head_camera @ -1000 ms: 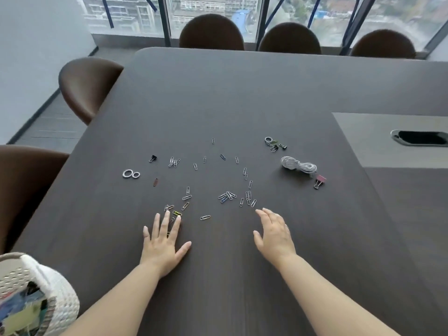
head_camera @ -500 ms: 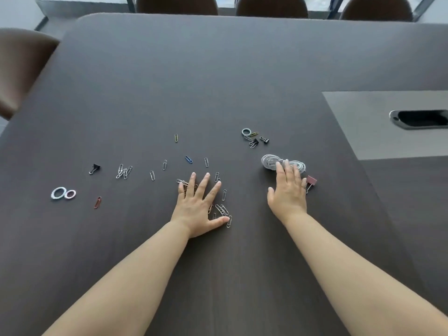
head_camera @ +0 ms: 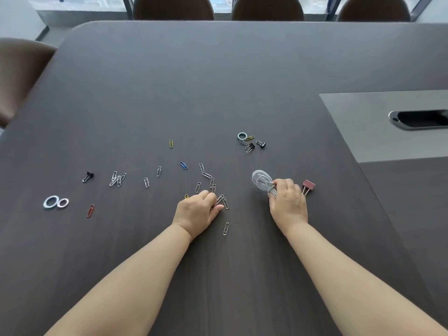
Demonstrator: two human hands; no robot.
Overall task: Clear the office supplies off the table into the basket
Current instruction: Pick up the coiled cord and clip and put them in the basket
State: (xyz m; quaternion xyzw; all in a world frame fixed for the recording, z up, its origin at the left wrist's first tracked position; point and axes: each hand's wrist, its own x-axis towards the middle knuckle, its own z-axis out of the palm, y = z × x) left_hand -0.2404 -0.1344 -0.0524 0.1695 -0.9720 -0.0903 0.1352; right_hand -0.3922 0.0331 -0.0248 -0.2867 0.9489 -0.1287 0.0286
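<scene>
Small office supplies lie scattered on the dark table [head_camera: 218, 81]. My right hand [head_camera: 288, 204] is closed around a coiled white cable [head_camera: 261, 180], whose loop sticks out to the left of my fingers. A pink binder clip [head_camera: 308, 186] lies just right of that hand. My left hand [head_camera: 197, 212] has its fingers curled over a cluster of silver paper clips [head_camera: 224, 202], gathering them against the table. More paper clips [head_camera: 117, 178] lie to the left. The basket is out of view.
A black binder clip [head_camera: 87, 176], two rings [head_camera: 55, 202] and a red paper clip [head_camera: 90, 210] lie at the left. A ring with small black clips [head_camera: 251, 143] sits farther back. A grey panel with a cable slot [head_camera: 419, 118] is at the right. Chairs [head_camera: 173, 7] line the far edge.
My right hand went from lying flat on the cable to closing around it. My left hand's spread fingers have curled over the paper clips. The view shifted right, so the basket dropped out of view.
</scene>
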